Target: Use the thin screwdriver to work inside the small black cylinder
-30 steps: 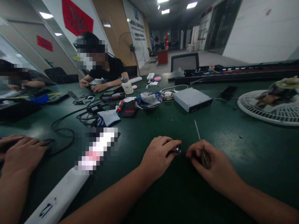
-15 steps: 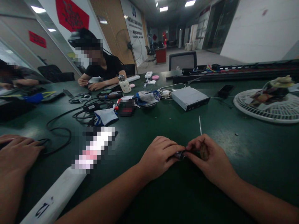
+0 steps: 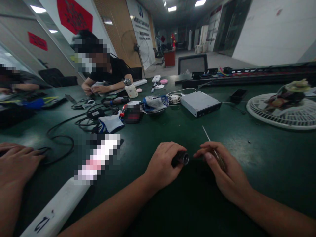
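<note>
A dark cylindrical part with a round open end is wrapped in the fingers of my left hand, just above the green table. To its right, my right hand holds a screwdriver by its brownish handle, with the thin metal shaft pointing up and to the left. The index finger of my right hand reaches toward the part's open end, with a small gap between them. A tiny dark piece lies on the table to the right of my right hand.
A silver drive box and a white fan grille lie farther back. Black cables, gloves and a white case are at left. Another person's hand rests at far left. A person in black sits across.
My right hand has moved slightly away from the cylindrical part, whose open end now shows. The screwdriver's shaft has tilted to the left.
</note>
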Demonstrator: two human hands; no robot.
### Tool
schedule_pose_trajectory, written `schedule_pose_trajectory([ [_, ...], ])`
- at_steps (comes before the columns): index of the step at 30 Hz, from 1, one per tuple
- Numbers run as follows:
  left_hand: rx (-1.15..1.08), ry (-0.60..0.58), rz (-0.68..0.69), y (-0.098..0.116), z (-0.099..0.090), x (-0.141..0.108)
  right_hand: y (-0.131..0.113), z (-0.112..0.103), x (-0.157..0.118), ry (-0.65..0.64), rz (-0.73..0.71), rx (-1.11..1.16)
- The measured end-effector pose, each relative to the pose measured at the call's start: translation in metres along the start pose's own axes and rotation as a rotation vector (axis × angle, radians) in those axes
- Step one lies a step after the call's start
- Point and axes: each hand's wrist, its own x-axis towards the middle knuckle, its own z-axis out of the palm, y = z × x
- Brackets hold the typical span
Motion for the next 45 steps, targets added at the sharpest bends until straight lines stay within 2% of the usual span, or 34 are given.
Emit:
schedule_pose_trajectory([
  [2, 0.004, 0.052, -0.089, -0.001, 0.0, 0.0, 0.002, -0.003, 0.0, 0.012, -0.079, 0.056],
  [5, -0.001, 0.119, -0.243, -0.002, -0.002, 0.001, 0.001, -0.007, 0.0, -0.059, -0.219, 0.112],
  [8, -0.014, 0.154, -0.304, -0.002, -0.003, 0.002, -0.001, -0.009, -0.002, -0.104, -0.263, 0.155],
  [13, -0.017, 0.076, -0.177, -0.001, -0.003, 0.001, 0.004, -0.008, -0.005, -0.036, -0.195, 0.161],
  [18, 0.007, 0.043, -0.059, -0.002, -0.001, 0.0, 0.001, -0.006, -0.001, -0.094, -0.282, 0.218],
  [25, -0.017, 0.072, -0.111, -0.002, -0.002, 0.001, -0.001, -0.006, -0.003, -0.104, -0.331, 0.19],
  [28, -0.019, 0.065, -0.09, -0.002, -0.001, 0.001, -0.002, -0.006, -0.002, -0.139, -0.35, 0.177],
  [31, -0.014, 0.018, -0.055, -0.003, 0.0, 0.0, -0.005, -0.005, -0.001, -0.174, -0.307, 0.094],
  [34, 0.008, 0.035, -0.056, -0.003, 0.001, -0.001, -0.007, -0.004, 0.0, -0.155, -0.262, 0.042],
  [38, 0.006, 0.031, -0.032, -0.003, 0.001, -0.001, -0.007, -0.006, 0.001, -0.191, -0.273, 0.139],
  [45, 0.051, 0.086, -0.084, -0.004, 0.001, -0.002, 0.0, -0.004, -0.001, -0.121, -0.14, 0.046],
])
